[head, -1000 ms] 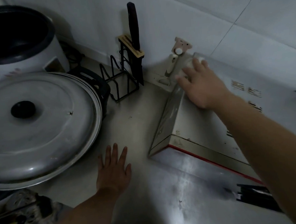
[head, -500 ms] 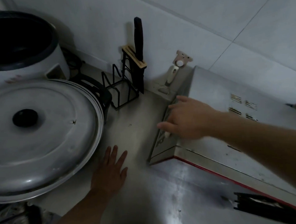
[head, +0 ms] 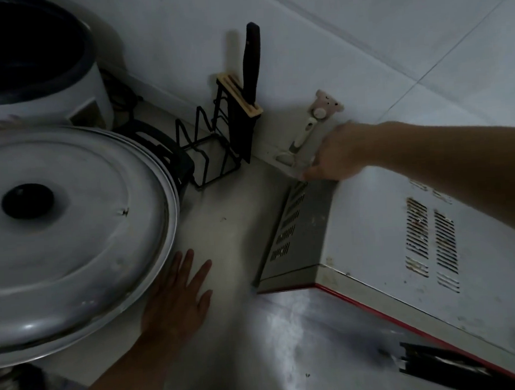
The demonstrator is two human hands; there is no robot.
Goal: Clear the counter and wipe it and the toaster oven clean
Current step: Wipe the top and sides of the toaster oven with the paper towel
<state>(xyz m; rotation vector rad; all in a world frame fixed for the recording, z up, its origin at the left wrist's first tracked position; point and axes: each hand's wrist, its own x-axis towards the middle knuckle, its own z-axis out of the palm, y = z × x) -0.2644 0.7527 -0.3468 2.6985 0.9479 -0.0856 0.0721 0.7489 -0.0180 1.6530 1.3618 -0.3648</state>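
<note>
The silver toaster oven [head: 371,233] with red trim stands on the pale counter [head: 231,226] at the right, its top and vented left side facing me. My right hand [head: 337,155] reaches across its top to the back left corner, fingers curled down over the edge. A small pale cloth [head: 301,167] shows blurred under the fingertips. My left hand [head: 178,300] rests flat on the counter with fingers spread, between the oven and a big pot lid.
A large metal lid [head: 73,234] with a black knob covers a pot at the left. A white rice cooker [head: 35,72] stands behind it. A black wire rack [head: 218,149] holding a knife [head: 252,58] stands against the tiled wall. A bear-shaped tool [head: 324,106] hangs beside it.
My right hand slid from the oven's back corner to its front left edge, then returned to the back left corner. My left hand stayed flat on the counter.
</note>
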